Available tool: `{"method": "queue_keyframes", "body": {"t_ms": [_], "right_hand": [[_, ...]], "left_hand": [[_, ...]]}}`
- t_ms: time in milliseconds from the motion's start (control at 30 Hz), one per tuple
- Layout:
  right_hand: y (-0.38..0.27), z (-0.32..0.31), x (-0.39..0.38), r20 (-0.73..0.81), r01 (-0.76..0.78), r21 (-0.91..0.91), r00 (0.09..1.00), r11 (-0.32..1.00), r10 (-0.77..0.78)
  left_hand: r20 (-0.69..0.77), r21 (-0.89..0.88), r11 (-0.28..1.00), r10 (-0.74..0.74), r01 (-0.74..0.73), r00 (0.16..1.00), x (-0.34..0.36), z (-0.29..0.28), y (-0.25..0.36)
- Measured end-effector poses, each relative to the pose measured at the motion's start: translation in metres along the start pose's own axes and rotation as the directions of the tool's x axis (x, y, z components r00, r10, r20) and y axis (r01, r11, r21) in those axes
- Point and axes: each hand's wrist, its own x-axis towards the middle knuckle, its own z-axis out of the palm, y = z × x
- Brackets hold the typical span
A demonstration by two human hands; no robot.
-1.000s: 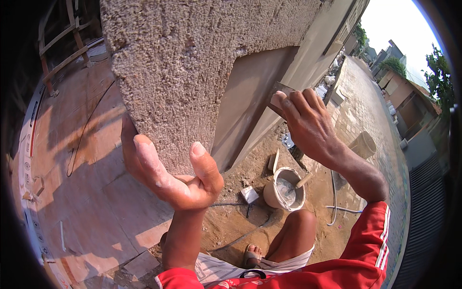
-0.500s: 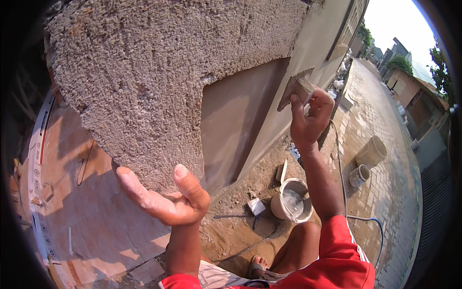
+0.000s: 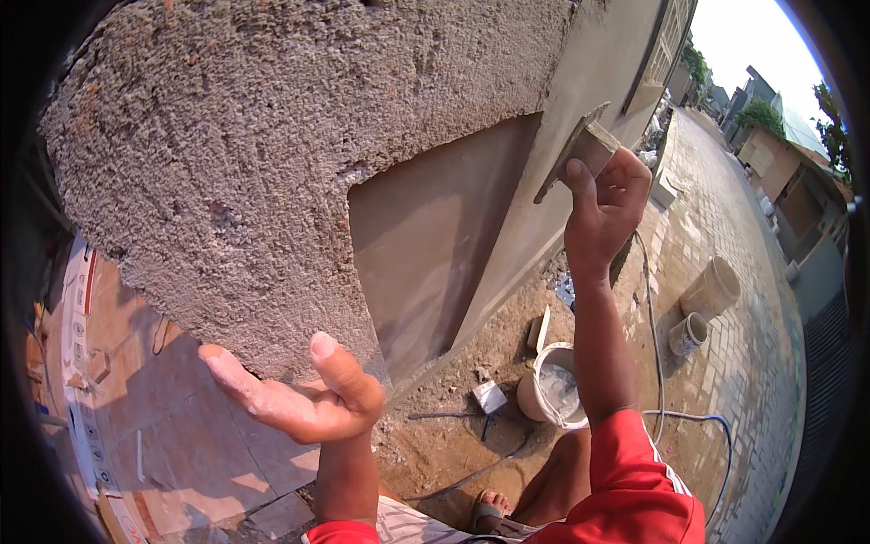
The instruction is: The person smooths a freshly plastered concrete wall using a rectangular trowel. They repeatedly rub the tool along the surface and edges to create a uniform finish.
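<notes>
A rough grey cement wall (image 3: 236,181) fills the upper left, with a smooth plastered panel (image 3: 435,245) recessed beside it. My left hand (image 3: 313,403) is at the rough wall's lower edge, its thumb and fingers apart and dusted with pale powder. Whether it touches the wall is hard to tell. My right hand (image 3: 605,213) grips a small plastering trowel (image 3: 580,150), a thin, worn, cement-coated plate with a block-like handle. The trowel is tilted in front of the smooth plastered wall (image 3: 603,59), apart from the rough part.
Below my right forearm stands a bucket (image 3: 530,399) with wet grey mix. A white box-like piece (image 3: 489,397) lies beside it. Two more buckets (image 3: 711,286) (image 3: 689,334) stand on the paved lane (image 3: 743,390). A hose (image 3: 693,414) crosses the ground. Pinkish tiles (image 3: 208,426) cover the left floor.
My right hand has lifted the trowel up and to the right. My left hand has shifted slightly left and down in view. The rough wall now fills more of the picture.
</notes>
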Motion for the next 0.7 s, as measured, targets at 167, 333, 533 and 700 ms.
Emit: {"method": "queue_keyframes", "body": {"t_ms": [167,333,533,700], "right_hand": [[-0.002,0.015,-0.010,0.069,-0.050,-0.018,0.996,0.999,0.051],[0.015,-0.018,-0.051,0.182,-0.272,-0.168,0.936,0.948,0.301],[-0.026,0.000,0.014,0.018,-0.138,0.000,0.990,0.990,0.138],[-0.009,0.012,-0.019,0.026,0.038,-0.294,0.999,0.955,-0.032]], "left_hand": [[0.001,0.007,1.000,-0.007,0.007,1.000,0.001,0.000,0.003],[-0.060,-0.010,0.992,0.128,-0.129,0.990,0.007,0.004,-0.009],[-0.160,-0.037,0.998,0.047,-0.054,0.986,0.011,0.010,0.001],[-0.200,-0.063,0.995,0.067,-0.081,0.977,0.010,0.011,0.000]]}}
